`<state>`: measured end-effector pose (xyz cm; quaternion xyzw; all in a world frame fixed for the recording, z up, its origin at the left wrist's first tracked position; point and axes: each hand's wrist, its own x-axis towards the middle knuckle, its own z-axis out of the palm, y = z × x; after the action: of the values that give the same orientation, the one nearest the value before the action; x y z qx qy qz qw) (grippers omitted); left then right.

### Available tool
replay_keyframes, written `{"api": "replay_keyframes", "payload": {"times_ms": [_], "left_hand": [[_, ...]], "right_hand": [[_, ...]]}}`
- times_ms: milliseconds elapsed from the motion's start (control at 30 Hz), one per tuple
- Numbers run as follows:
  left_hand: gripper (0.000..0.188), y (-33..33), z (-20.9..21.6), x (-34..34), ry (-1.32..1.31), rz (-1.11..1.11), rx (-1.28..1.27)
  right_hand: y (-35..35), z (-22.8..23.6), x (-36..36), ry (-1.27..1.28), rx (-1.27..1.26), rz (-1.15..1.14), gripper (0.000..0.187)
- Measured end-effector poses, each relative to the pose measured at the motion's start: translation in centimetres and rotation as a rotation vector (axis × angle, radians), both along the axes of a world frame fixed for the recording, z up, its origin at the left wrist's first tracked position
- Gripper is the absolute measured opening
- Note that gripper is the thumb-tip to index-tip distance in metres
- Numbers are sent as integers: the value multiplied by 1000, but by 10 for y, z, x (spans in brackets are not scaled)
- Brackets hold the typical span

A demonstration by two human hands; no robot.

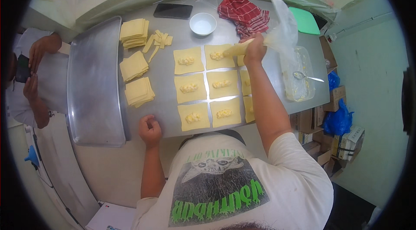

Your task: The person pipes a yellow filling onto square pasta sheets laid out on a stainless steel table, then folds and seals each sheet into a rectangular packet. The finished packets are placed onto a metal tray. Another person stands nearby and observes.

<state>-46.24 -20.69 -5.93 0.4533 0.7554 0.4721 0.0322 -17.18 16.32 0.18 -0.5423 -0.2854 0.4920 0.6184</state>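
Observation:
My right hand [255, 51] is wrapped round a clear plastic piping bag [236, 49] with pale yellow filling. Its tip points left, right by the filling on a square pastry sheet [211, 66] in the far row. The bag's loose top [284, 24] flares up behind the hand. Pastry squares lie in rows on the metal table; those in the left and middle columns each carry a lumpy filling strip [189, 88]. My right forearm hides part of the right column. Curled closed and holding nothing visible, my left hand [150, 130] rests at the table's near edge.
Left of the squares stand stacked pastry sheets [134, 66], cut strips [159, 41] and a large metal tray [95, 87]. A phone [173, 11], white bowl [203, 24] and red cloth [243, 14] line the back. Rightward sits a plastic tub [298, 84] with a spoon. Another person holds a phone, far left.

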Motion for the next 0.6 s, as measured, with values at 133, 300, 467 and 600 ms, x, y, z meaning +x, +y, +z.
{"api": "replay_keyframes", "payload": {"times_ms": [133, 300, 467, 600], "left_hand": [[17, -4, -5, -2, 28, 5, -30], [18, -3, -6, -2, 50, -10, -27], [18, -3, -5, -3, 54, -16, -43], [18, -5, -3, -3, 32, -10, -86]], "right_hand": [[1, 26, 34, 302, -9, -94, 37], [14, 27, 87, 232, 25, -141, 34], [24, 11, 87, -1, -28, -92, 33], [25, 2, 78, 35, -44, -75, 30]]}}
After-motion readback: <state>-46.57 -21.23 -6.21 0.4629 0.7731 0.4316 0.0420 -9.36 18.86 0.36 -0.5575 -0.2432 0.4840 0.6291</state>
